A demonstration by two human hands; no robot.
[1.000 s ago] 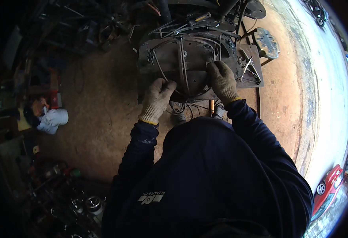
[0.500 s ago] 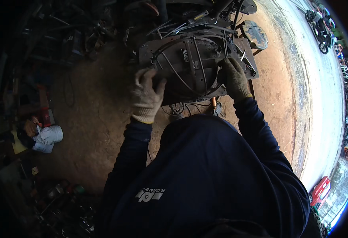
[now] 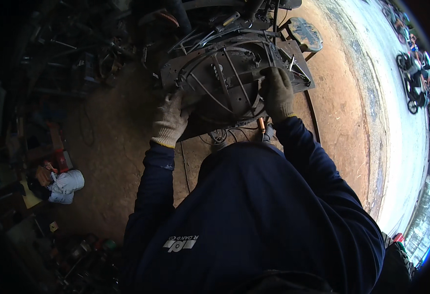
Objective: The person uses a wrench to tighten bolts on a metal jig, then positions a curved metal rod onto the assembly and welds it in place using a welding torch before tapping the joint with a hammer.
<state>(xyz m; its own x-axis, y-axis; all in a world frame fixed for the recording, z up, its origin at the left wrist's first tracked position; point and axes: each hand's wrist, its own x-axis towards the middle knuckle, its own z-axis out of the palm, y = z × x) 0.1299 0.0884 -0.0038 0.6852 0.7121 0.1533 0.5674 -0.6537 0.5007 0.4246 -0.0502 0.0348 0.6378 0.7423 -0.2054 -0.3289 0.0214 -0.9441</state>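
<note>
A dark curved metal frame (image 3: 218,73), made of a bowed rim and several cross bars, lies on a dark metal plate-topped workbench (image 3: 301,54). My left hand (image 3: 170,119), in a grey knit glove, is at the frame's left end. Its fingers bend in around the edge, and their tips are lost in shadow. On the opposite side my right hand (image 3: 278,93), gloved the same way, closes on the frame's right part, thumb turned inward. A small coil-like metal piece (image 3: 218,72) shows between the bars.
Long metal tools (image 3: 215,34) lie along the bench's far side, and thin metal pieces (image 3: 298,71) at its right corner. A worn stool (image 3: 305,34) stands beyond. Cables (image 3: 229,133) hang below the near edge. Motorcycles (image 3: 413,81) stand by the road at right.
My left hand, spread and apart from the frame before, has come to its left end with fingers bent. The right hand stays on the frame. The whole view has shifted slightly.
</note>
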